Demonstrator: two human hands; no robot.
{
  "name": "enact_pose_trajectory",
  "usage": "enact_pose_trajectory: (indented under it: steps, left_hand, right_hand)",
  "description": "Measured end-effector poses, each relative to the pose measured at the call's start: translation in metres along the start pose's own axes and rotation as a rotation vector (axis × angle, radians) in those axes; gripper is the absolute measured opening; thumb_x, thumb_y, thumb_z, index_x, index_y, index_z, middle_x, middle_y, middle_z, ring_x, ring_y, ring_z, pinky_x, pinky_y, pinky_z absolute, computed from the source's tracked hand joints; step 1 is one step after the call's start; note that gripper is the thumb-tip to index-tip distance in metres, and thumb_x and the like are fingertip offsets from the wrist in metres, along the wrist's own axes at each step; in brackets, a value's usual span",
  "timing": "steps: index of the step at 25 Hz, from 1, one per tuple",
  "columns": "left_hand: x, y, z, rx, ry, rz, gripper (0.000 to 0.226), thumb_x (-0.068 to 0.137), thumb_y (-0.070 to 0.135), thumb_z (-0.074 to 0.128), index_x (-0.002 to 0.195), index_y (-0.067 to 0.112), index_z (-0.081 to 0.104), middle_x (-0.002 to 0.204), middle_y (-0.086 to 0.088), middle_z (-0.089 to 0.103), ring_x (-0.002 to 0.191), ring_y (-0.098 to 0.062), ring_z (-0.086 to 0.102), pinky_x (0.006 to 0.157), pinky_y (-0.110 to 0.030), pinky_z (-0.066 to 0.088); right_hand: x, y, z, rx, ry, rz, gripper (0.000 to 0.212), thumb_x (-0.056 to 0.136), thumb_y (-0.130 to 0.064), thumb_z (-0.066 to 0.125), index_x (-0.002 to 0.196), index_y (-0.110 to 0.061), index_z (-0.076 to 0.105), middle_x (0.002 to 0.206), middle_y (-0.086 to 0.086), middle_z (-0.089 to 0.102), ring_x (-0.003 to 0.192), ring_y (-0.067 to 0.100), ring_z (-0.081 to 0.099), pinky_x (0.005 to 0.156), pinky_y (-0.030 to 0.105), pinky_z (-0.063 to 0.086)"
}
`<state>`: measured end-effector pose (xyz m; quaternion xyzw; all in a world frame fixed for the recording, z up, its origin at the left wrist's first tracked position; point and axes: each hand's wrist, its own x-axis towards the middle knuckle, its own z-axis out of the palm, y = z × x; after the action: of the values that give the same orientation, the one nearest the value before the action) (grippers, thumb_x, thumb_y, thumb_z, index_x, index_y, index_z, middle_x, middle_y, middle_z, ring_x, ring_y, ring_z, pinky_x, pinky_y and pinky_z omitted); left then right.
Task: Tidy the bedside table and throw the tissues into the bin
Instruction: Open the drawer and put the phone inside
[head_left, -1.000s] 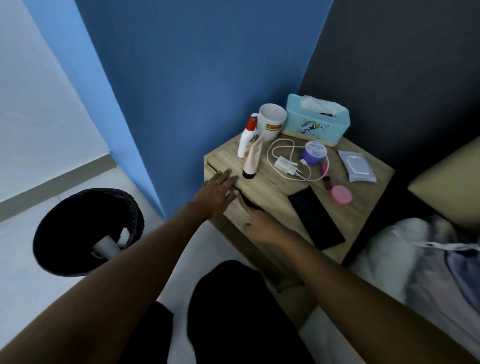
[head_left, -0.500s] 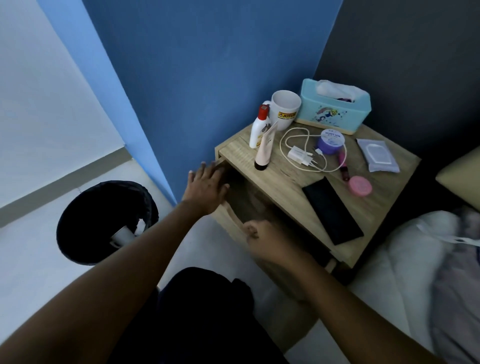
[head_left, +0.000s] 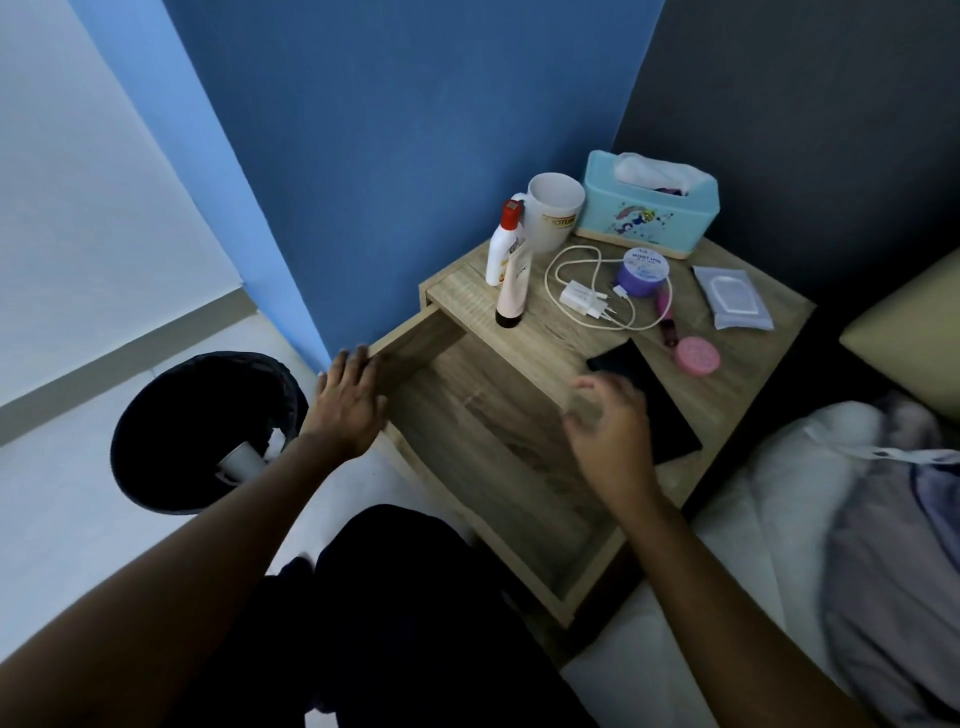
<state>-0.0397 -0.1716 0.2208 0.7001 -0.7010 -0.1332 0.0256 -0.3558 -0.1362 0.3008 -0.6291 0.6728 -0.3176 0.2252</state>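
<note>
Two containers are shown: drawer (head_left: 493, 457), its corner touched by the flat left hand (head_left: 345, 400), and bin (head_left: 182, 415), holding white scraps (head_left: 272, 441). Right hand (head_left: 613, 436) is loosely curled, grasping nothing.

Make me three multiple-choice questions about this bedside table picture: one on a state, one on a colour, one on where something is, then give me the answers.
1. How is the drawer?
A) shut
B) open
C) missing

2. What colour is the tissue box?
A) light blue
B) red
C) yellow

3. Where does the black phone lie?
A) in the drawer
B) on top of the tissue box
C) flat on the table top, by its front edge

Answers:
1 B: the drawer's bare wooden bottom shows in front of the table, with the left hand on its corner.
2 A: its walls are pale blue with a cartoon print.
3 C: it lies on the wood beside the pink round case, outside the drawer.
</note>
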Motion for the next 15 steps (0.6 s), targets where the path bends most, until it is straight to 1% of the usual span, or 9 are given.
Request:
enact_pose_trajectory:
  steps: [1,2,4,7,9,15]
  left_hand:
    - [-0.004,-0.001,0.000,0.004,0.004,-0.002,0.062,0.101,0.034,0.035,0.154,0.012,0.014,0.164,-0.012,0.003,0.150,-0.035,-0.001,0.121,-0.054,0.010]
    - [-0.007,-0.003,0.000,0.009,0.005,-0.001,0.062,0.101,0.034,0.035,0.154,0.012,0.014,0.164,-0.012,0.004,0.150,-0.035,0.000,0.121,-0.054,0.010]
    - [-0.012,-0.007,-0.002,0.010,0.003,-0.003,0.062,0.101,0.034,0.035,0.155,0.013,0.013,0.164,-0.012,0.003,0.150,-0.035,0.000,0.121,-0.053,0.009]
    - [-0.019,-0.012,0.000,0.006,0.005,-0.007,0.063,0.100,0.035,0.035,0.155,0.014,0.012,0.163,-0.012,0.005,0.150,-0.035,0.001,0.121,-0.052,0.011]
    - [-0.022,-0.014,-0.001,-0.001,0.008,-0.012,0.065,0.100,0.035,0.036,0.155,0.013,0.010,0.163,-0.013,0.006,0.150,-0.035,0.003,0.121,-0.052,0.012]
    - [-0.024,-0.014,-0.002,-0.032,0.010,-0.030,0.067,0.099,0.034,0.038,0.154,0.012,0.009,0.162,-0.013,0.011,0.149,-0.035,0.008,0.120,-0.052,0.017]
  right_hand:
    - [0.006,0.013,-0.006,-0.061,0.079,-0.003,0.037,0.076,-0.011,0.074,0.111,-0.020,0.064,0.121,0.005,0.059,0.114,0.023,0.051,0.096,0.036,0.047]
    - [0.010,0.025,-0.010,-0.127,0.129,0.019,0.044,0.074,-0.014,0.075,0.115,-0.020,0.063,0.123,0.008,0.059,0.116,0.029,0.051,0.100,0.043,0.044]
    - [0.016,0.046,-0.017,-0.232,0.152,0.101,0.059,0.069,-0.020,0.078,0.124,-0.020,0.058,0.125,0.012,0.060,0.118,0.035,0.052,0.103,0.049,0.041]
    - [0.016,0.065,-0.021,-0.246,0.094,0.186,0.075,0.066,-0.024,0.080,0.134,-0.022,0.048,0.130,0.015,0.059,0.119,0.038,0.053,0.101,0.052,0.043]
    - [0.014,0.067,-0.021,-0.216,0.059,0.216,0.080,0.068,-0.024,0.080,0.138,-0.026,0.041,0.133,0.014,0.056,0.120,0.036,0.053,0.098,0.053,0.046]
    - [0.014,0.065,-0.013,-0.158,0.057,0.224,0.089,0.064,-0.033,0.084,0.140,-0.023,0.038,0.127,0.012,0.061,0.114,0.034,0.059,0.092,0.051,0.052]
